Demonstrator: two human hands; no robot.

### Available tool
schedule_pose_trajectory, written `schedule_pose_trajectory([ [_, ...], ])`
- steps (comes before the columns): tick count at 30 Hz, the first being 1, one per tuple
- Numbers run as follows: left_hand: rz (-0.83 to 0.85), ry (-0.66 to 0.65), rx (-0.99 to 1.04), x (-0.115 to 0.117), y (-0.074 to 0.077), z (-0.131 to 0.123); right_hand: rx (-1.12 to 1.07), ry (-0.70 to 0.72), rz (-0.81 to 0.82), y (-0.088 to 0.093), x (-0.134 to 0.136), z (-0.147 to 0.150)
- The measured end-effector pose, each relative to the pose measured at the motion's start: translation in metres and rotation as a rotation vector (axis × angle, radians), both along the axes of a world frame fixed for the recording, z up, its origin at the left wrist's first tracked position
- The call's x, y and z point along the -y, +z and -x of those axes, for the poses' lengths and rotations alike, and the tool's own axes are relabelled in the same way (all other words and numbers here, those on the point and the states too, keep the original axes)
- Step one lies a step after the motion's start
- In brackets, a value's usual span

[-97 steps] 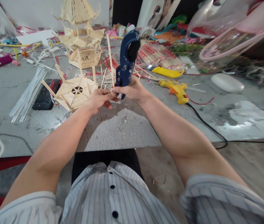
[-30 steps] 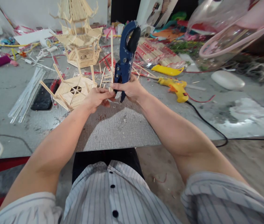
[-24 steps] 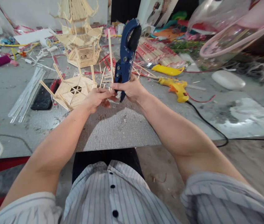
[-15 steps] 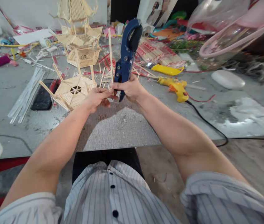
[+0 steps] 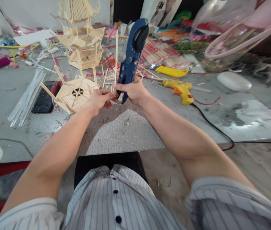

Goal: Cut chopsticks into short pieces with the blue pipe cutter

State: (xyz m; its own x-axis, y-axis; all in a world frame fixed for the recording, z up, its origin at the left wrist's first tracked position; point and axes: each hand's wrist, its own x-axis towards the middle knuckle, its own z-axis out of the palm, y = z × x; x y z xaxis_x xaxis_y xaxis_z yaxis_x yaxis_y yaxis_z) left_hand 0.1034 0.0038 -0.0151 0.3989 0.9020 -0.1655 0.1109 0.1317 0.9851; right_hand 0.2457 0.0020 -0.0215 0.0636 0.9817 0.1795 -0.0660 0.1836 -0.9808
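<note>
My right hand is wrapped round a blue pipe cutter, which points upward. A long thin wooden stick stands upright just left of the cutter, its lower end at my right thumb. My left hand meets the right one there, its thumb and fingers pinched on short wooden sticks whose tips show above the fingertips. Behind my left hand lies a six-sided stick platform with upright posts. Farther back stands a tiered stick pagoda.
A yellow glue gun with a black cord lies to the right, near a yellow serrated piece and a white oval object. Clear glue sticks and a black phone lie left. Packaged sticks lie behind the cutter.
The cutter and the long stick have shifted slightly to the right at their upper ends. Short stick tips now show more clearly above my left fingertips.
</note>
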Motion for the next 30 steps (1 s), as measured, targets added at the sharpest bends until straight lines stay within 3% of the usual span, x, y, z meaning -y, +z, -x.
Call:
schedule_pose_trajectory([
  [9, -0.024, -0.001, 0.013, -0.003, -0.004, 0.002, 0.049, 0.108, 0.013, 0.000, 0.002, -0.005],
  [19, 0.024, -0.092, -0.079, -0.003, 0.004, 0.008, 0.015, 0.040, 0.057, 0.003, 0.002, -0.002],
  [30, -0.077, -0.114, -0.156, 0.001, 0.006, 0.006, 0.027, 0.057, 0.001, 0.001, 0.002, -0.003],
])
